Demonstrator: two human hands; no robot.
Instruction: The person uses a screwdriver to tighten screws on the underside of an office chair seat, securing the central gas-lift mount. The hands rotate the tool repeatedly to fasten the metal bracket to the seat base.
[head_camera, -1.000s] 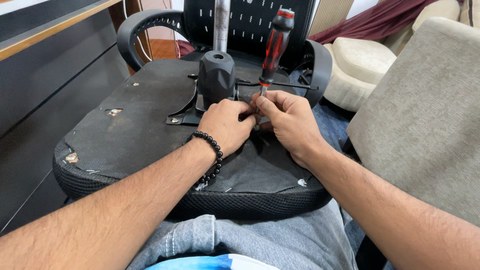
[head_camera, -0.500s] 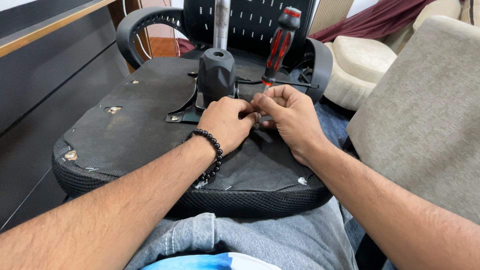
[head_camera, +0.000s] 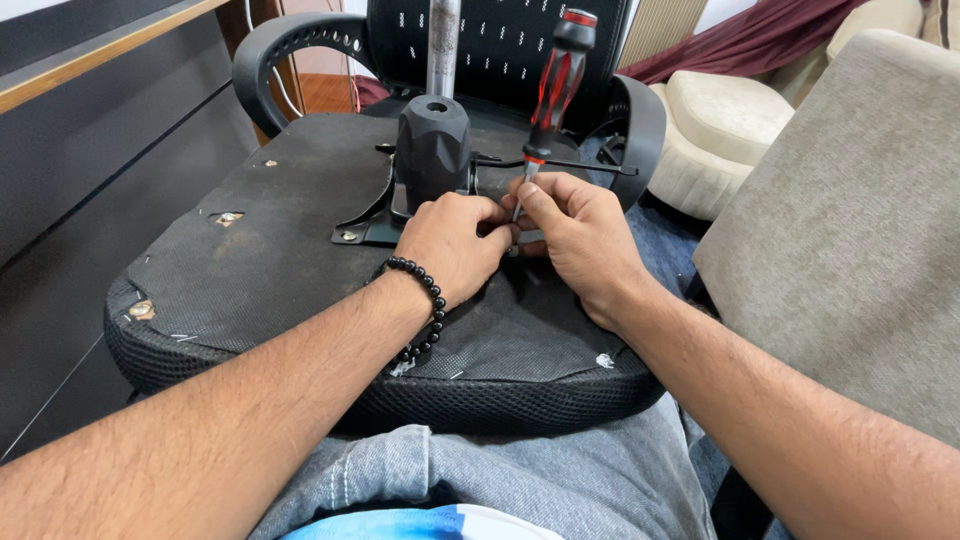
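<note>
An upturned black office chair seat (head_camera: 280, 260) lies across my lap, underside up. A black mechanism housing (head_camera: 433, 140) with a metal post rises from its middle. Just in front of it my right hand (head_camera: 580, 240) pinches the thin shaft of a red and black screwdriver (head_camera: 555, 75), which stands nearly upright with its handle up. My left hand (head_camera: 455, 240), with a black bead bracelet (head_camera: 420, 310) on the wrist, has its fingers curled against the tip of the shaft. The tip and whatever lies under the fingers are hidden.
A metal bracket plate (head_camera: 365, 215) is fixed left of the housing. Bare screw holes (head_camera: 228, 217) show on the seat's left side. Black armrests (head_camera: 270, 45) curve behind. A beige sofa (head_camera: 850, 230) is close on the right and a dark cabinet (head_camera: 90, 170) on the left.
Both hands stay at the same spot by the housing. The screwdriver handle has shifted only slightly.
</note>
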